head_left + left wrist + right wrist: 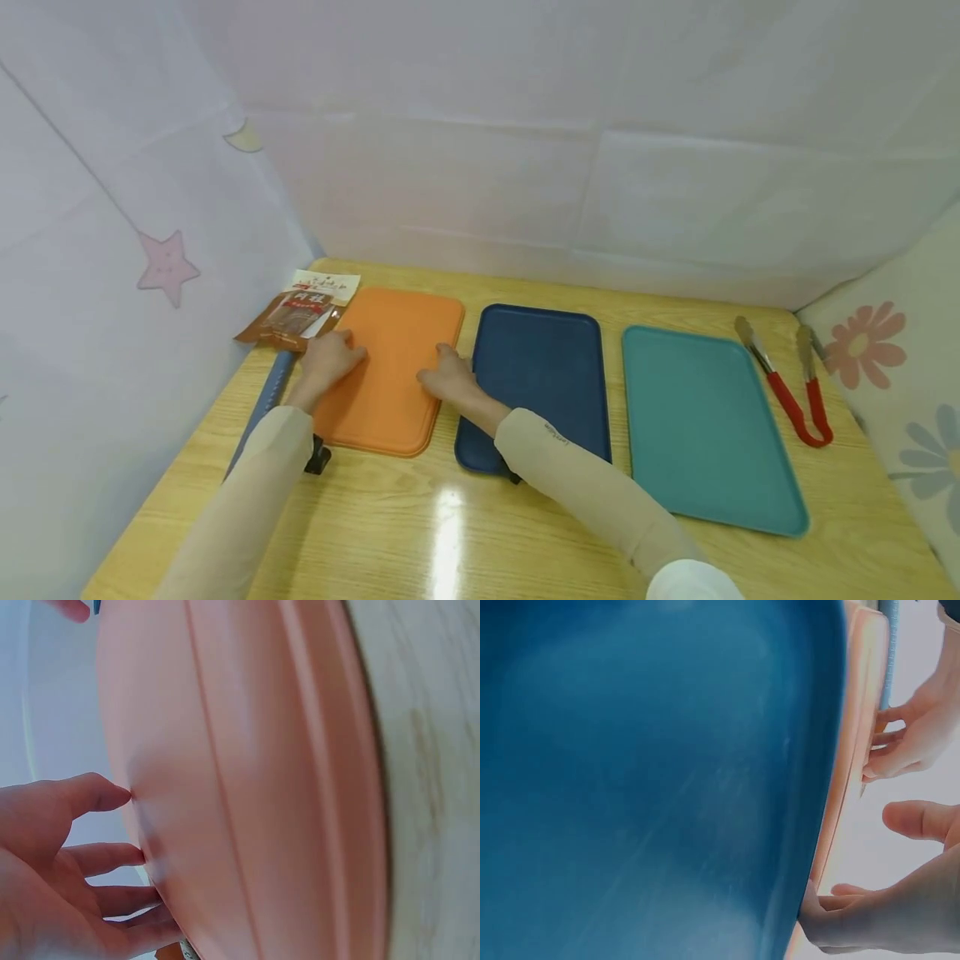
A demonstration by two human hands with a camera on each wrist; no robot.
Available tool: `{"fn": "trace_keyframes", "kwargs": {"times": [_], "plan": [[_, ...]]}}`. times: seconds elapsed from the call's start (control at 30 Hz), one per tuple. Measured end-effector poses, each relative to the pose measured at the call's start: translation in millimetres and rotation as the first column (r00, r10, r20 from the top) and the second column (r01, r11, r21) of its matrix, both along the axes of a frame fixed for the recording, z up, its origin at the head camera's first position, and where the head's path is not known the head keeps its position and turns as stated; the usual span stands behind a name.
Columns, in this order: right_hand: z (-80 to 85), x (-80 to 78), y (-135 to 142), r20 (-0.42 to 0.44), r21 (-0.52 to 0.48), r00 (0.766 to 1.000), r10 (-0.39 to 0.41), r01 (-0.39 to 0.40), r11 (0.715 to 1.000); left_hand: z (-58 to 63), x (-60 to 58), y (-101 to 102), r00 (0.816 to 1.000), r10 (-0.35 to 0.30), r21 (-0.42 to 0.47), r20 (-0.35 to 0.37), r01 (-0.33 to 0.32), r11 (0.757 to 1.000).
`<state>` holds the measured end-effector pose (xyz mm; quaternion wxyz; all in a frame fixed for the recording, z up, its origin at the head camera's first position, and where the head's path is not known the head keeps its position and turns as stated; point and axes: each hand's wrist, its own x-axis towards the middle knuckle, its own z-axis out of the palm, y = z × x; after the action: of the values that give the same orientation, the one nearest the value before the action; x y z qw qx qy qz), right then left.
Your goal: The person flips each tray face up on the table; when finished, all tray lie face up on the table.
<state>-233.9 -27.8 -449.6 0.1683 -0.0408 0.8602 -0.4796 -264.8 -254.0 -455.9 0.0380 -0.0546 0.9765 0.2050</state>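
Observation:
An orange tray [390, 367] lies on the table, with both my hands over it in the head view. My left hand [330, 358] is at its left side; in the left wrist view the fingers [112, 856] are extended, their tips against the orange surface. At the right side is my right hand [453, 383], where the orange tray and a dark blue tray [540, 358] lie side by side. In the right wrist view its fingers [821, 919] reach down by the blue tray's rim, and its thumb [911, 820] stands apart from them.
A brown packaged food bag [288, 321] lies at the back left, against the cloth. Beneath my left arm runs a long blue strip [262, 404] along the table's left edge. A teal tray [705, 425] and red-handled tongs [786, 407] lie to the right.

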Motion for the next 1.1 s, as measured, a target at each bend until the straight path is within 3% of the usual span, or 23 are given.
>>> {"fn": "trace_keyframes", "kwargs": {"times": [0.23, 0.37, 0.53, 0.8, 1.1], "plan": [[4.2, 4.3, 12, 0.064, -0.157, 0.998, -0.012, 0.022, 0.987, -2.9, 2.0, 3, 0.999, -0.030, 0.020, -0.023, 0.030, 0.999], [11.7, 2.1, 16, 0.016, -0.214, 0.999, -0.043, 0.045, 0.976, -1.9, 2.4, 2, 0.995, -0.057, 0.010, -0.081, 0.058, 0.998], [28.2, -1.0, 19, -0.072, -0.271, 0.991, -0.110, 0.087, 0.959, 3.7, 2.6, -1, 0.993, -0.086, 0.022, -0.080, 0.088, 0.996], [53.3, -0.5, 22, -0.039, -0.383, 0.995, -0.096, 0.074, 0.921, 17.1, 5.8, 4, 0.989, -0.140, 0.030, 0.039, 0.139, 0.990], [57.2, -1.7, 25, 0.034, -0.408, 0.998, -0.046, 0.056, 0.911, 26.1, 20.9, 4, 0.965, -0.223, 0.052, 0.134, 0.218, 0.974]]}}
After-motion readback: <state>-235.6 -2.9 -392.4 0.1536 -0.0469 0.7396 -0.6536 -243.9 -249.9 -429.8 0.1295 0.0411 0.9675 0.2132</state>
